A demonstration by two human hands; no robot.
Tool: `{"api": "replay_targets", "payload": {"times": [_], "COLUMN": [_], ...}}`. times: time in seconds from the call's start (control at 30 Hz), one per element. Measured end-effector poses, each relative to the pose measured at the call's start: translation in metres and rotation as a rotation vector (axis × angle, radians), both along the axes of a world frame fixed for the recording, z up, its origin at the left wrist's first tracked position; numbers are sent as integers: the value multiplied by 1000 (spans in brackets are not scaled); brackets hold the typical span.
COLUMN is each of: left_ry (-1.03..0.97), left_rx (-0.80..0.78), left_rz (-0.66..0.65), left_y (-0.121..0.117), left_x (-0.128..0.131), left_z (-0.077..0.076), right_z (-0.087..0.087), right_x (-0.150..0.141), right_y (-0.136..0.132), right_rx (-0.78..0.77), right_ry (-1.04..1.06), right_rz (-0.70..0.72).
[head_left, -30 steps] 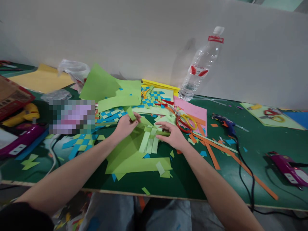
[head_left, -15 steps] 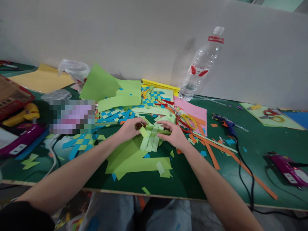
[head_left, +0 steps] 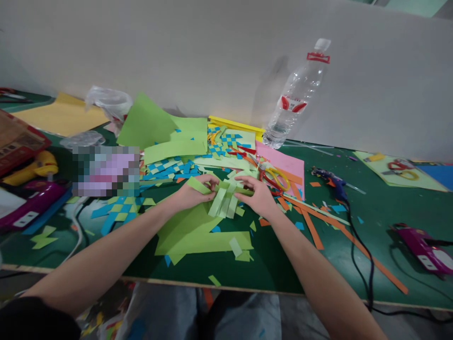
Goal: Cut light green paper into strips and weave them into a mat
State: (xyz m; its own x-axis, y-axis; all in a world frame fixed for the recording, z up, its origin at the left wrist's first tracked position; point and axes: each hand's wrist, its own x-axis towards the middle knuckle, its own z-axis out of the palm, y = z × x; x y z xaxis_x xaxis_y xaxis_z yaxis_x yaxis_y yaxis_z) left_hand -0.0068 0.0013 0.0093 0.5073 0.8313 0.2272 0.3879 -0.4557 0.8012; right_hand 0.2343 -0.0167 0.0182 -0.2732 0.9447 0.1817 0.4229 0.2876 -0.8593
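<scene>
My left hand (head_left: pixel 193 192) pinches a darker green paper strip (head_left: pixel 198 185) at the left side of a bundle of pale green paper strips (head_left: pixel 224 204). My right hand (head_left: pixel 259 196) grips the same bundle from the right, fingers curled on its upper edge. Both hands hold the strips just above a large green sheet (head_left: pixel 193 231) lying on the dark green table (head_left: pixel 283 264). The loose strip ends hang down toward me.
Red and yellow scissors (head_left: pixel 272 178) lie just right of my right hand on pink paper (head_left: pixel 283 160). A plastic bottle (head_left: pixel 297 94) stands at the wall. A glue gun (head_left: pixel 334 184) with its black cord, orange strips (head_left: pixel 314 233), blue-green woven pieces (head_left: pixel 166 167) and a purple device (head_left: pixel 424 248) lie around.
My left hand moved right toward the bundle and now pinches a green strip beside it. The right hand shifted slightly up and right with the strips.
</scene>
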Motion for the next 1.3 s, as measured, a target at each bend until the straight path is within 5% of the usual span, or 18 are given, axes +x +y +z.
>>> {"api": "replay_targets", "payload": {"times": [0.57, 0.87, 1.1, 1.3], "left_ry": [116, 57, 190, 143], "left_rx": [90, -33, -130, -101], "left_rz": [-12, -6, -4, -57], "left_y": [-7, -10, -13, -14], "left_x": [0, 2, 2, 2], "left_z": [8, 8, 14, 17], "right_z": [-1, -3, -4, -5], "right_x": [-3, -3, -3, -3], "right_y": [-3, -4, -3, -3], "right_rx": [64, 136, 140, 166], "right_ry": [-123, -200, -221, -200], "right_rz": [-28, -25, -17, -8]}}
